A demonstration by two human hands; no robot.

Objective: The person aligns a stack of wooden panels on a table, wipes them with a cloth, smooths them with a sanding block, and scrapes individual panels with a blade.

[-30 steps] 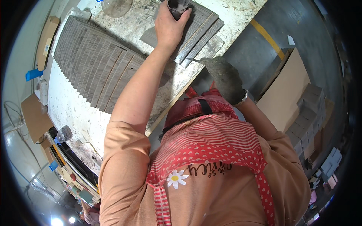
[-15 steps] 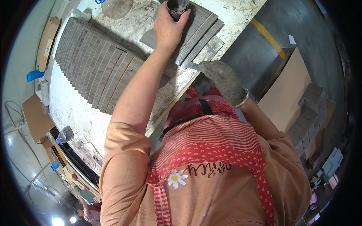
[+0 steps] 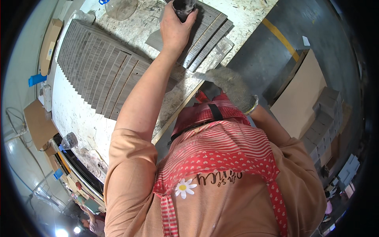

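My bare left hand (image 3: pixel 175 29) is wrapped round a dark, stained cup (image 3: pixel 184 8) above a small pile of grey wood-grain boards (image 3: pixel 203 29). Grooves run along the boards near their right ends. In a grey work glove, my right hand (image 3: pixel 233 85) is closed on a thin flat blade, like a putty knife (image 3: pixel 204 76). Its handle is hidden in the glove, and motion smears it. The blade lies just below the pile's near corner, by the table edge. A long fanned row of similar boards (image 3: pixel 94 63) rests left of my left forearm.
The white worktable (image 3: pixel 89 124) is smudged and stained. A clear plastic jar (image 3: pixel 121 8) stands at the far side, another clear container (image 3: pixel 69 140) at the left. Cardboard (image 3: pixel 300 94) and stacked grey blocks (image 3: pixel 325 114) stand right, beside a yellow floor line (image 3: pixel 281 38). A person (image 3: pixel 94 225) works far lower left.
My right hand with the blade has shifted slightly down and left, away from the pile's corner, and is more blurred. The left hand with the cup has barely moved.
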